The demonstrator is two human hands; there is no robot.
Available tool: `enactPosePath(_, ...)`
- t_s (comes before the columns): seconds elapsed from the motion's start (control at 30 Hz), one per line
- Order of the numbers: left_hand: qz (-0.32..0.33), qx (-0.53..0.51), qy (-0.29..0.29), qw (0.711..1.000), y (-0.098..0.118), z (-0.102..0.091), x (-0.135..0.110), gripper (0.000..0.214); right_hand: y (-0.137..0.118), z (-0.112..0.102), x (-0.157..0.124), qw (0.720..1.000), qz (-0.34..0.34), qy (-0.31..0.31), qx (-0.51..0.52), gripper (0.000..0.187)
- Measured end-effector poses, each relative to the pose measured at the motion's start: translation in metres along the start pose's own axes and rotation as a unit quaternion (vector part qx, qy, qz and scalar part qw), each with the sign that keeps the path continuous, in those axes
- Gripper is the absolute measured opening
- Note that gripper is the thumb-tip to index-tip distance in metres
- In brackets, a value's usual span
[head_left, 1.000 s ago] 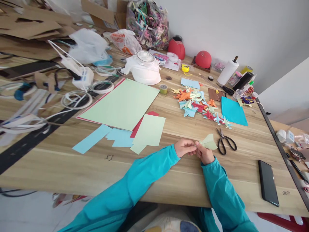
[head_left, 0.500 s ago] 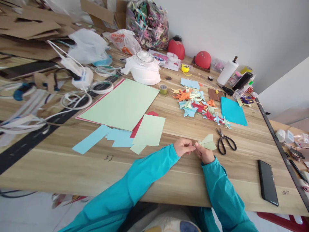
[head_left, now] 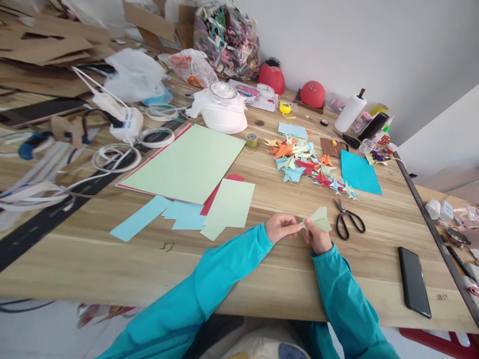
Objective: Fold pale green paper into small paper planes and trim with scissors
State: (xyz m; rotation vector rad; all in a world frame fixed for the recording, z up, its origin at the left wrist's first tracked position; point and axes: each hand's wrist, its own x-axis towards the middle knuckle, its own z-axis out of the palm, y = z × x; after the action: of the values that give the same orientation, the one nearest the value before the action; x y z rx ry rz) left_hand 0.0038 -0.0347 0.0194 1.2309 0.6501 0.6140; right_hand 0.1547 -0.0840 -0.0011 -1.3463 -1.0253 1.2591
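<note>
A pale green folded paper piece (head_left: 319, 219) is held between both my hands above the table, its broad flaps pointing right. My left hand (head_left: 281, 227) pinches its narrow left end. My right hand (head_left: 317, 236) grips its middle with the thumb on top. Just right of the hands lie black-handled scissors (head_left: 348, 220), blades slightly apart. Farther back is a heap of folded paper figures (head_left: 299, 158) in orange, red, blue and green. To the left are pale green paper pieces (head_left: 234, 202) and light blue strips (head_left: 140, 218).
Large green sheets (head_left: 187, 159) lie left of centre. A turquoise sheet (head_left: 360, 172) and a black phone (head_left: 414, 281) are to the right. Cables (head_left: 117, 155) and a power strip (head_left: 127, 122) crowd the left. A white cap (head_left: 220, 112) and red domes (head_left: 313, 93) stand behind.
The folded paper has turned slightly in my fingers, its flaps shifting a little left. Both hands keep their hold; the whole view has shifted slightly.
</note>
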Motion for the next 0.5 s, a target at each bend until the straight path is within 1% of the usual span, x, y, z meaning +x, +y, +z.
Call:
enactPosePath(0.17,0.014,-0.017,-0.016,1.0,-0.005,-0.0001,0.0019,0.032,-0.0024,0.0063,-0.0039,0.999,0.012,-0.002,-0.039,0.048)
enactPosePath(0.33,0.01,-0.018,-0.027,0.999,-0.0085,-0.0024,0.0032,0.033,-0.0069,0.0086,-0.0056,0.998,0.017,-0.006,-0.064,0.049)
enactPosePath(0.5,0.001,-0.01,-0.022,1.0,-0.0078,-0.0041,0.0025,0.031,-0.0078,0.005,-0.0037,0.997,-0.018,0.024,-0.069,0.042)
